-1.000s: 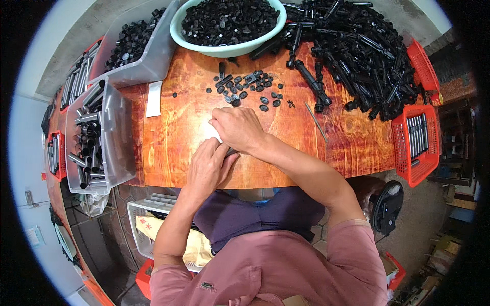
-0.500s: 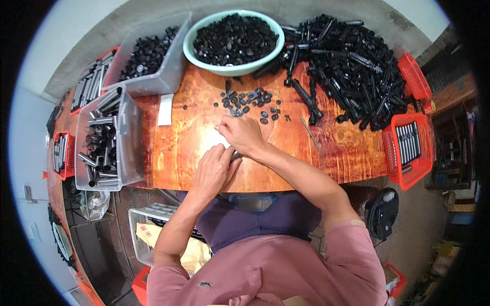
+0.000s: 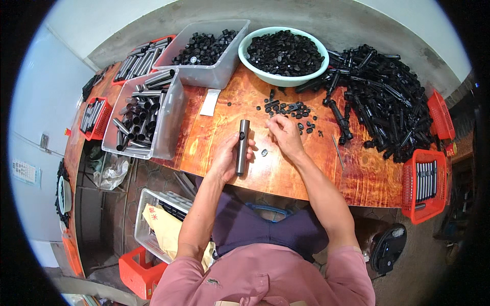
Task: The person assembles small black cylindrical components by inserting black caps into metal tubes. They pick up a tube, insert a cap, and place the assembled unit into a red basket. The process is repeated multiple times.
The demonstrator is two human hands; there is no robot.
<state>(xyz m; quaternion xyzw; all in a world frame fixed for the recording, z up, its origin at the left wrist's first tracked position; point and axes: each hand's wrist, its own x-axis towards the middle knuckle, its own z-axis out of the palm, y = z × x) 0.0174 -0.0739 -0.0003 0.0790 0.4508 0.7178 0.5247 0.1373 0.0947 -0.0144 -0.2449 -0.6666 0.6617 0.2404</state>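
Observation:
A dark grey metal tube [image 3: 243, 153] with a hole in its side near the far end stands out from my left hand [image 3: 224, 159], whose thumb and fingers wrap round it. My right hand [image 3: 286, 136] is to the right of the tube, just short of the scattered small black plastic parts [image 3: 296, 109]. Its fingers are curled and pressed together; whatever they hold, if anything, is hidden. On the wooden table [image 3: 286, 178] between the hands lies one small black oval cap [image 3: 264, 152].
Clear plastic bins of tubes [image 3: 176, 109] and black caps [image 3: 223, 71] stand to the left. A pale green basin [image 3: 283, 80] of black parts is at the back. A heap of black assemblies [image 3: 380, 97], a thin rod [image 3: 338, 152] and a red basket [image 3: 424, 209] lie rightward.
My hands have moved apart from their earlier place together. The tube, mostly covered before, now shows in my left hand. The whole view has shifted, with the table's things further right.

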